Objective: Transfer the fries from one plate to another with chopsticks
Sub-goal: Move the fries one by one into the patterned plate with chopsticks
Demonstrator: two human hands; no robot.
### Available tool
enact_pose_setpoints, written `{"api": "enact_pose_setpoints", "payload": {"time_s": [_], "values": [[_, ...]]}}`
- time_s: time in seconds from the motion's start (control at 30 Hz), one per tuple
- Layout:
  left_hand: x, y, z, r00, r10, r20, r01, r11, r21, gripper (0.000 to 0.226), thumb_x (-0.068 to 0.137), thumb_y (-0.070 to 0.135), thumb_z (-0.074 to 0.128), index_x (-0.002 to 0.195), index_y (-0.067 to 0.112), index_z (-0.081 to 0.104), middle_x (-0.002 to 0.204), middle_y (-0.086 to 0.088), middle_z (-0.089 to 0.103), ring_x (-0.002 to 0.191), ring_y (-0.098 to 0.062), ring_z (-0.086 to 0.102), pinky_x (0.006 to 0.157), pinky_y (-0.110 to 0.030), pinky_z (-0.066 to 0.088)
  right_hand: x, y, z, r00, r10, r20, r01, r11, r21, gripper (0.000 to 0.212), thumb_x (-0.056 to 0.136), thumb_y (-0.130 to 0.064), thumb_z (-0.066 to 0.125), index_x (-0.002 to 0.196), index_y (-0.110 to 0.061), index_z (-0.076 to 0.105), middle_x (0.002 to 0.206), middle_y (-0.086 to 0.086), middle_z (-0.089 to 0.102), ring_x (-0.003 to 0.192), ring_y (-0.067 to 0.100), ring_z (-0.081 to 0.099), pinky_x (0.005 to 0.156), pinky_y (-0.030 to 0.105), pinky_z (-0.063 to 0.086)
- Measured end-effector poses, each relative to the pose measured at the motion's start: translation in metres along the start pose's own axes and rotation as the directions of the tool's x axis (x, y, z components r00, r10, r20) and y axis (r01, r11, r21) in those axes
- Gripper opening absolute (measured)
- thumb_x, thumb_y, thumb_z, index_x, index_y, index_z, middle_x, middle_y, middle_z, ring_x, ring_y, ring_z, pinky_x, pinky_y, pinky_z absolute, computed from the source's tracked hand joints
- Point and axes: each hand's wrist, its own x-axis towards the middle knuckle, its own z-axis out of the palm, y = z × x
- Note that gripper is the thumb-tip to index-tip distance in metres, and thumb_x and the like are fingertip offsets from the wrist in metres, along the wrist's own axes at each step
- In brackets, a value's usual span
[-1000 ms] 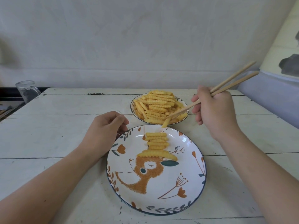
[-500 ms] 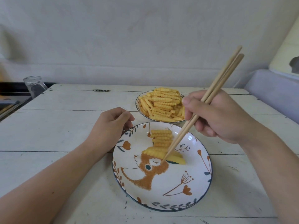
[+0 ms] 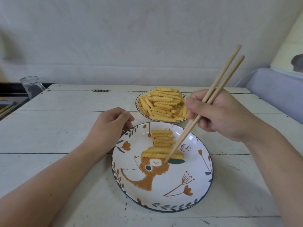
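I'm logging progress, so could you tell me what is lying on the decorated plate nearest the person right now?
On the decorated plate lies a short row of crinkle fries, with the chopsticks tips resting at its near end. The fries cover the print beneath them.

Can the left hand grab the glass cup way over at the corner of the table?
Probably yes: the left hand rests by the near plate, with bare table before the glass cup.
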Motion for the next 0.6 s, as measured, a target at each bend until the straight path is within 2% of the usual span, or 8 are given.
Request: {"api": "enact_pose_setpoints", "payload": {"time_s": [0.17, 0.2, 0.27, 0.33, 0.4, 0.43, 0.53, 0.6], "values": [[-0.001, 0.001, 0.000, 1.000, -0.008, 0.005, 0.008, 1.000, -0.007, 0.028, 0.102, 0.018, 0.053, 0.084, 0.013, 0.074, 0.072, 0.002, 0.071, 0.070, -0.021, 0.064, 0.071, -0.039, 0.053, 0.001, 0.002, -0.006, 0.999, 0.020, -0.048, -0.016, 0.995, 0.094, 0.039, 0.086, -0.037, 0.058, 0.059, -0.008, 0.062, 0.044, 0.004, 0.040, 0.033, 0.008, 0.032, 0.040, 0.017, 0.019], [-0.001, 0.001, 0.000, 1.000, -0.010, 0.006, 0.010, 1.000, -0.009, 0.028, 0.102, 0.018, 0.053, 0.084, 0.012, 0.074, 0.072, 0.001, 0.071, 0.070, -0.021, 0.064, 0.071, -0.039, 0.053, 0.003, 0.003, -0.007, 0.995, 0.024, -0.096, -0.010, 0.989, 0.146, 0.042, 0.090, -0.035, 0.056, 0.058, -0.009, 0.062, 0.044, 0.006, 0.040, 0.033, 0.010, 0.029, 0.041, 0.018, 0.017], [-0.001, 0.001, -0.001, 1.000, -0.011, 0.008, 0.011, 1.000, -0.009, 0.029, 0.102, 0.018, 0.052, 0.084, 0.013, 0.074, 0.072, 0.001, 0.071, 0.071, -0.023, 0.065, 0.072, -0.040, 0.054, 0.009, 0.008, -0.012, 0.952, 0.020, -0.305, 0.051, 0.974, 0.222, 0.049, 0.100, -0.033, 0.052, 0.055, -0.015, 0.063, 0.044, 0.007, 0.041, 0.035, 0.014, 0.026, 0.043, 0.022, 0.015], [0.000, 0.001, -0.001, 1.000, -0.013, 0.012, 0.013, 1.000, -0.006, 0.029, 0.102, 0.019, 0.052, 0.084, 0.013, 0.074, 0.071, 0.003, 0.071, 0.071, -0.024, 0.065, 0.072, -0.040, 0.054, 0.016, 0.016, -0.020, 0.827, -0.052, -0.560, 0.110, 0.992, 0.069, 0.051, 0.103, -0.036, 0.051, 0.056, -0.018, 0.063, 0.046, 0.003, 0.047, 0.039, 0.015, 0.035, 0.043, 0.023, 0.024], [-0.001, 0.001, -0.001, 1.000, -0.017, 0.015, 0.017, 1.000, -0.003, 0.029, 0.102, 0.020, 0.052, 0.084, 0.014, 0.074, 0.071, 0.003, 0.071, 0.071, -0.023, 0.065, 0.072, -0.040, 0.054, 0.018, 0.024, -0.026, 0.703, -0.166, -0.692, 0.067, 0.984, -0.168, 0.047, 0.101, -0.042, 0.051, 0.062, -0.020, 0.064, 0.045, -0.003, 0.051, 0.040, 0.011, 0.043, 0.047, 0.026, 0.033], [-0.001, 0.001, 0.000, 1.000, -0.019, 0.016, 0.019, 1.000, -0.003, 0.030, 0.103, 0.020, 0.052, 0.084, 0.014, 0.074, 0.071, 0.003, 0.071, 0.071, -0.023, 0.065, 0.072, -0.040, 0.054, 0.017, 0.027, -0.027, 0.665, -0.191, -0.722, 0.040, 0.974, -0.221, 0.046, 0.100, -0.043, 0.051, 0.064, -0.019, 0.064, 0.044, -0.003, 0.053, 0.039, 0.010, 0.045, 0.048, 0.026, 0.036], [0.000, 0.001, -0.001, 0.999, -0.031, 0.015, 0.031, 1.000, 0.001, 0.030, 0.103, 0.021, 0.051, 0.084, 0.014, 0.074, 0.073, 0.000, 0.071, 0.070, -0.023, 0.066, 0.072, -0.040, 0.055, 0.015, 0.026, -0.026, 0.618, -0.231, -0.751, 0.000, 0.956, -0.294, 0.047, 0.101, -0.041, 0.052, 0.066, -0.012, 0.066, 0.048, -0.002, 0.056, 0.041, 0.008, 0.050, 0.049, 0.019, 0.039], [0.000, 0.002, -0.001, 0.999, -0.036, 0.018, 0.036, 0.999, 0.006, 0.030, 0.104, 0.022, 0.051, 0.085, 0.015, 0.073, 0.075, -0.003, 0.072, 0.071, -0.024, 0.067, 0.071, -0.039, 0.056, 0.015, 0.026, -0.026, 0.614, -0.256, -0.747, -0.013, 0.942, -0.334, 0.048, 0.101, -0.042, 0.053, 0.065, -0.012, 0.066, 0.049, -0.001, 0.058, 0.043, 0.008, 0.052, 0.053, 0.023, 0.042]]}}
